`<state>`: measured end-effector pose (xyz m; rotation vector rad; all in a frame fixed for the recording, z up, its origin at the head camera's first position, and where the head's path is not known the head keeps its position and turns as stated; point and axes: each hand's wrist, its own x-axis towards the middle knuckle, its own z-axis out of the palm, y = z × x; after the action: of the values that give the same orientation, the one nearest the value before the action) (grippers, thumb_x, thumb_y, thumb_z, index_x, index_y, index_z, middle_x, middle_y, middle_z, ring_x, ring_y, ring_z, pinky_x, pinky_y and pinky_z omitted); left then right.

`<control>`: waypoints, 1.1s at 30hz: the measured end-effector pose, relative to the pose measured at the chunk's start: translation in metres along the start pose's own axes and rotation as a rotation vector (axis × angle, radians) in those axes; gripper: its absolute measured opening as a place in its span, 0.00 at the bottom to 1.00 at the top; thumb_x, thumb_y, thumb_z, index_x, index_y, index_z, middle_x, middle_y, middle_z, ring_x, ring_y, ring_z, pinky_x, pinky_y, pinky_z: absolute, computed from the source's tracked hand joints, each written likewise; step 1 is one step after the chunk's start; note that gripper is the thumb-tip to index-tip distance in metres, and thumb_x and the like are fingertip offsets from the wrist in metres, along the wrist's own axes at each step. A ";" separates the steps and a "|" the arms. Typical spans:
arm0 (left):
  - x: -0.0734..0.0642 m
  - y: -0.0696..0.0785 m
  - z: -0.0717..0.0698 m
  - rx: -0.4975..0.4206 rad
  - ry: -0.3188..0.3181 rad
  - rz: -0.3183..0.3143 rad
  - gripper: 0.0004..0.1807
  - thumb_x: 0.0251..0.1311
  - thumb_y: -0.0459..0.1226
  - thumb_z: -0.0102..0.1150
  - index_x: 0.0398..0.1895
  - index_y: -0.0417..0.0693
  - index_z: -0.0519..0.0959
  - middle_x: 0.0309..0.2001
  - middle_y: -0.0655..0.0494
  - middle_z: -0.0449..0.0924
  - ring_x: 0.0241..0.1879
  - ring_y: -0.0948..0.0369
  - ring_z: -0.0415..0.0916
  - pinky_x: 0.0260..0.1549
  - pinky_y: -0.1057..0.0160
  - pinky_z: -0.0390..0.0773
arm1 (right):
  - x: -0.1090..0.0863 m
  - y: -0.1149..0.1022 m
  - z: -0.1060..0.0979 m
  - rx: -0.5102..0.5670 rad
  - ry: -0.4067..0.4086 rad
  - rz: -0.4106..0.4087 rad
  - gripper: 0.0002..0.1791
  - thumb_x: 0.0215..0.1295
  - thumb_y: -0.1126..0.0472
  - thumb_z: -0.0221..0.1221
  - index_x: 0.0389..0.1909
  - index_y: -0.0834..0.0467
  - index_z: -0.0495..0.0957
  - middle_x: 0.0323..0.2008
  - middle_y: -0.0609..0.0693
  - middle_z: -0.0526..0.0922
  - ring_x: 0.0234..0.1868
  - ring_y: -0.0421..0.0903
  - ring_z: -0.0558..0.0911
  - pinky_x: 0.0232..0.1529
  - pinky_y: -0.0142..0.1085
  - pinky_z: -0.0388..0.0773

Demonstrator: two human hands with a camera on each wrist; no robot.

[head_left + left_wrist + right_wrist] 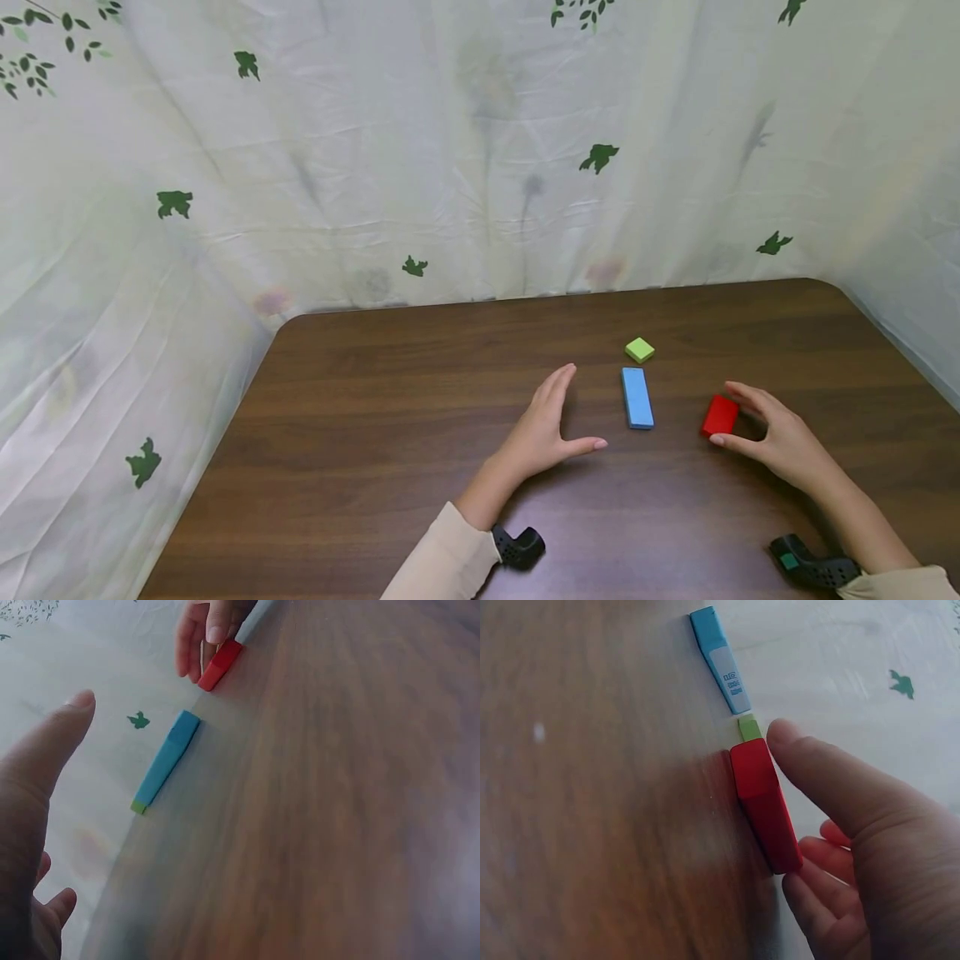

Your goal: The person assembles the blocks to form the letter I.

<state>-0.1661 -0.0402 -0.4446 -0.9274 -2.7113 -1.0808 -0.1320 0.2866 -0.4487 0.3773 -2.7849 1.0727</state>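
My right hand (780, 437) is at a red block (720, 415) lying on the table. Its thumb tip is right at the near end and its fingertips are by the far end, with the palm apart from the block. The right wrist view shows the red block (761, 802) just beyond the thumb and fingers. Over the table to the left, my left hand (536, 433) holds nothing, thumb spread from its straight fingers. Between the hands lies a long blue block (637, 398). A small green block (640, 349) sits just behind the blue one.
The brown wooden table (360, 433) ends at a white curtain (450, 167) with green leaf prints, which hangs behind it and along both sides. A black device (519, 547) is strapped at the left wrist, another black device (813, 564) at the right.
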 end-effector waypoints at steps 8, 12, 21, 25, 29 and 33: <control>0.012 0.003 0.013 0.000 -0.029 -0.027 0.55 0.44 0.60 0.61 0.69 0.43 0.46 0.68 0.53 0.47 0.66 0.59 0.45 0.59 0.58 0.56 | -0.001 0.004 0.001 0.005 -0.014 -0.006 0.42 0.47 0.52 0.68 0.59 0.67 0.61 0.53 0.65 0.67 0.48 0.64 0.71 0.40 0.10 0.56; 0.018 0.005 0.020 0.008 -0.042 -0.028 0.55 0.43 0.60 0.61 0.69 0.43 0.47 0.67 0.53 0.48 0.65 0.59 0.46 0.59 0.59 0.57 | -0.001 0.005 0.001 0.003 -0.024 0.000 0.42 0.47 0.52 0.68 0.59 0.67 0.61 0.54 0.65 0.67 0.49 0.65 0.71 0.40 0.10 0.57; 0.029 0.007 0.034 0.042 -0.060 -0.031 0.55 0.42 0.60 0.62 0.68 0.42 0.48 0.67 0.53 0.49 0.65 0.60 0.48 0.59 0.62 0.55 | 0.000 0.006 0.001 -0.025 -0.031 0.013 0.41 0.47 0.51 0.67 0.59 0.66 0.62 0.53 0.64 0.66 0.48 0.64 0.71 0.39 0.17 0.64; 0.034 0.007 0.038 0.062 -0.062 -0.036 0.55 0.42 0.60 0.63 0.68 0.43 0.49 0.66 0.53 0.51 0.65 0.60 0.49 0.59 0.63 0.56 | 0.000 0.006 0.001 -0.026 -0.032 0.017 0.41 0.47 0.51 0.67 0.59 0.66 0.63 0.53 0.64 0.66 0.48 0.64 0.71 0.39 0.17 0.63; 0.039 0.008 0.042 0.102 -0.070 -0.033 0.55 0.41 0.61 0.62 0.68 0.43 0.50 0.66 0.53 0.52 0.64 0.61 0.49 0.58 0.63 0.56 | 0.000 0.006 0.001 -0.014 -0.035 0.017 0.41 0.47 0.51 0.67 0.59 0.66 0.63 0.53 0.64 0.66 0.49 0.64 0.70 0.39 0.14 0.59; 0.043 0.009 0.045 0.131 -0.094 -0.041 0.55 0.42 0.62 0.61 0.68 0.45 0.49 0.67 0.54 0.51 0.65 0.62 0.49 0.58 0.62 0.57 | 0.000 0.006 0.001 -0.017 -0.037 0.016 0.41 0.47 0.51 0.67 0.59 0.65 0.63 0.53 0.64 0.66 0.49 0.64 0.70 0.39 0.14 0.60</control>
<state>-0.1896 0.0158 -0.4602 -0.9283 -2.8484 -0.8749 -0.1333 0.2905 -0.4534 0.3774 -2.8325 1.0549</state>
